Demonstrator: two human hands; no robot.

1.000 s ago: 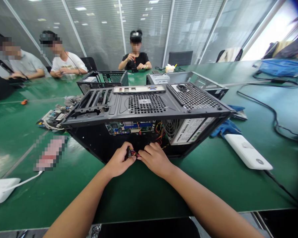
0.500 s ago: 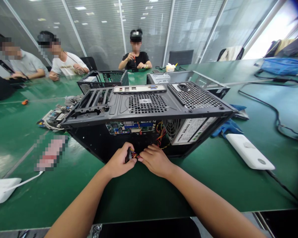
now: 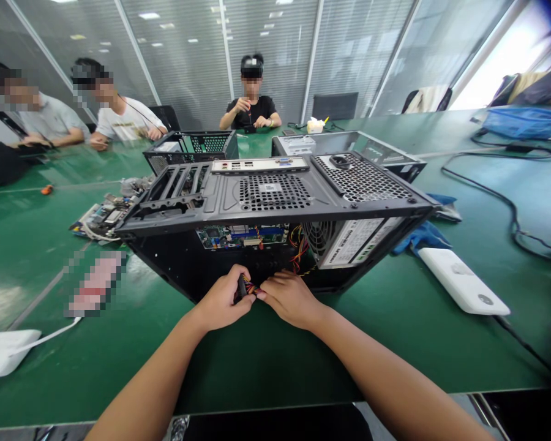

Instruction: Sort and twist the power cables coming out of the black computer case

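A black computer case (image 3: 275, 211) lies in front of me with its open side toward me. Inside it are a motherboard (image 3: 243, 236), a power supply (image 3: 358, 242) with a fan, and red, orange and yellow wires. My left hand (image 3: 223, 298) grips a black cable connector (image 3: 241, 288) between thumb and fingers. From the connector a bundle of coloured wires (image 3: 251, 287) runs to my right hand (image 3: 288, 298), whose fingers are closed on it. Both hands are at the lower front edge of the case, close together; my fingers partly hide the connector.
Loose circuit boards (image 3: 103, 217) lie left of the case, and two more cases (image 3: 390, 153) (image 3: 193, 144) stand behind it. A white power strip (image 3: 461, 280) and blue gloves (image 3: 422, 236) are at the right. Three people sit across the green table (image 3: 266, 367).
My hands keep their hold on the connector and wires, with only a tiny shift. The view has moved very slightly. One seated person's hand at the left has lowered a little.
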